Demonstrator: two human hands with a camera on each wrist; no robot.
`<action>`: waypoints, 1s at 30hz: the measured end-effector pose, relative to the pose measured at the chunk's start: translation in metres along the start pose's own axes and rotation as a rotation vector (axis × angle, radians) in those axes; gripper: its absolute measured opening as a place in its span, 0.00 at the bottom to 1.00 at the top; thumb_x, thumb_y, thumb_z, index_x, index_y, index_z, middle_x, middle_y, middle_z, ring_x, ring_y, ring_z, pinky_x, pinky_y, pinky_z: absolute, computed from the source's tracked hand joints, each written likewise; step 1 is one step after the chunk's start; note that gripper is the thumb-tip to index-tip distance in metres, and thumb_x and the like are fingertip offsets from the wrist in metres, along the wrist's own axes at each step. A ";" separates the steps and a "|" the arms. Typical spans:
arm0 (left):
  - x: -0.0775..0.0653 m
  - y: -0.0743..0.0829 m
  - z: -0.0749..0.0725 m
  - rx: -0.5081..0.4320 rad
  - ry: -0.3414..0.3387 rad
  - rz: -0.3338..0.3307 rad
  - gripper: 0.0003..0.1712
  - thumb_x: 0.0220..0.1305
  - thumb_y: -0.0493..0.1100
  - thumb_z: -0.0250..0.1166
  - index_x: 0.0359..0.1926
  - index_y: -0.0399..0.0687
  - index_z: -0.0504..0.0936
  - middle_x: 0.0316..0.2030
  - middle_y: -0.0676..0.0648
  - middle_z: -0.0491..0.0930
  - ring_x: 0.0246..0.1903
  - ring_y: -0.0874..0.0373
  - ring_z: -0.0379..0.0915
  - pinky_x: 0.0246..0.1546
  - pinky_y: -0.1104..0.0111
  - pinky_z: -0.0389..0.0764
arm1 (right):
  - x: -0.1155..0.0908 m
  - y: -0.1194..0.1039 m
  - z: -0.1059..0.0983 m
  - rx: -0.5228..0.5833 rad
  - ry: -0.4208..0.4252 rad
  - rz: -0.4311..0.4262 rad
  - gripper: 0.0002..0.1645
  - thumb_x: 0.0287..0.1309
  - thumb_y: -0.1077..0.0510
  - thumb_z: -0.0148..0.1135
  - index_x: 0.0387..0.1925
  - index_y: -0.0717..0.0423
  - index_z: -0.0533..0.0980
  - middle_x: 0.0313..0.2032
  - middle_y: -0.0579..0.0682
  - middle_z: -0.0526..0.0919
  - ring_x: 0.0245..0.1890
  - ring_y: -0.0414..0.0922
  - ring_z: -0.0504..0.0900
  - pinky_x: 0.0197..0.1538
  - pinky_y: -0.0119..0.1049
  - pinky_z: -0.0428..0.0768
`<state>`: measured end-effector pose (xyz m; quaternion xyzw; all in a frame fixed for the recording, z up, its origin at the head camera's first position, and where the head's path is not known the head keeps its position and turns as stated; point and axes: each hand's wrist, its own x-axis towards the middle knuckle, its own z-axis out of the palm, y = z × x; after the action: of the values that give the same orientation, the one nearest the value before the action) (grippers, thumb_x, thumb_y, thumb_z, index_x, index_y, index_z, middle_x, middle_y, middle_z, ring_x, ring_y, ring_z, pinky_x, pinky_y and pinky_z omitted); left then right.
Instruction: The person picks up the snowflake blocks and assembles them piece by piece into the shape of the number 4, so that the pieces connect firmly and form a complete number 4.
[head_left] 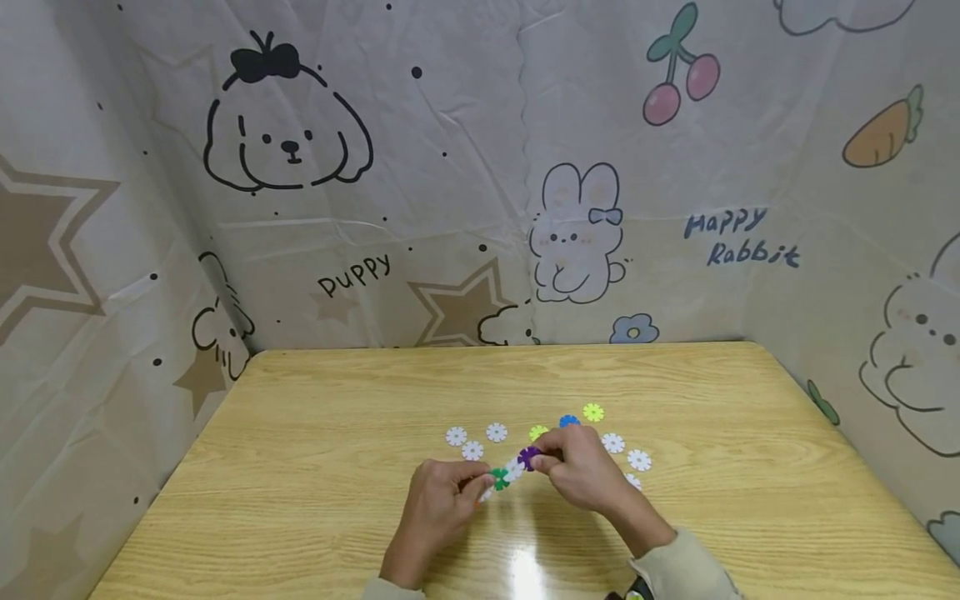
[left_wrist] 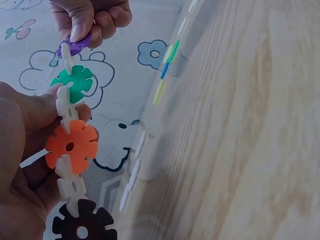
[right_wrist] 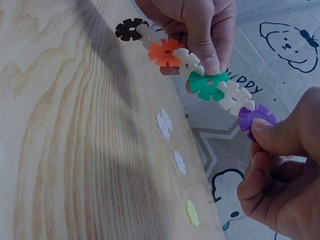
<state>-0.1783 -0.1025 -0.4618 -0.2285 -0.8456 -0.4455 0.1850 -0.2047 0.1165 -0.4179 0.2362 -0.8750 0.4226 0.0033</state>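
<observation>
A chain of slotted plastic snowflake discs stretches between both hands above the table. My left hand (head_left: 441, 502) pinches the green disc (right_wrist: 204, 89) between thumb and fingers. At the chain's far end my right hand (head_left: 588, 468) pinches the purple disc (right_wrist: 248, 120). A white disc (right_wrist: 235, 99) joins green to purple, its slots pushed into theirs. Beyond the green disc, in the left wrist view, come another white disc, the orange disc (left_wrist: 75, 135), one more white disc (left_wrist: 71, 182) and a black disc (left_wrist: 95, 220). Part of the purple disc is hidden by the right thumb.
Loose discs lie flat on the wooden table (head_left: 315, 433) beyond the hands: white discs (head_left: 456, 436) at left, a yellow disc (head_left: 593, 412), a blue disc (head_left: 569, 421), and white discs (head_left: 639, 460) at right. A printed cloth (head_left: 450, 208) hangs behind the table and along its sides.
</observation>
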 end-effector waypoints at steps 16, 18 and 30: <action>0.000 -0.001 0.000 0.024 0.024 -0.002 0.03 0.57 0.35 0.74 0.29 0.47 0.90 0.15 0.60 0.76 0.13 0.76 0.57 0.11 0.78 0.61 | 0.001 0.000 0.002 0.008 0.001 0.003 0.09 0.61 0.71 0.63 0.28 0.59 0.85 0.26 0.50 0.82 0.19 0.39 0.71 0.21 0.31 0.71; 0.000 0.000 0.000 0.022 0.021 -0.005 0.03 0.57 0.35 0.74 0.29 0.46 0.90 0.15 0.60 0.76 0.13 0.76 0.58 0.11 0.77 0.61 | 0.000 0.000 0.002 0.004 0.001 0.002 0.09 0.61 0.71 0.63 0.28 0.59 0.85 0.25 0.50 0.81 0.19 0.39 0.71 0.21 0.32 0.71; 0.001 0.004 -0.001 -0.033 -0.064 -0.028 0.02 0.61 0.38 0.72 0.33 0.45 0.91 0.21 0.56 0.83 0.17 0.72 0.68 0.16 0.75 0.71 | -0.006 0.010 -0.004 0.035 -0.030 0.013 0.08 0.62 0.66 0.65 0.27 0.56 0.83 0.21 0.41 0.73 0.20 0.37 0.67 0.23 0.30 0.67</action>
<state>-0.1766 -0.1011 -0.4585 -0.2339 -0.8467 -0.4545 0.1476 -0.2040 0.1275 -0.4243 0.2369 -0.8690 0.4341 -0.0166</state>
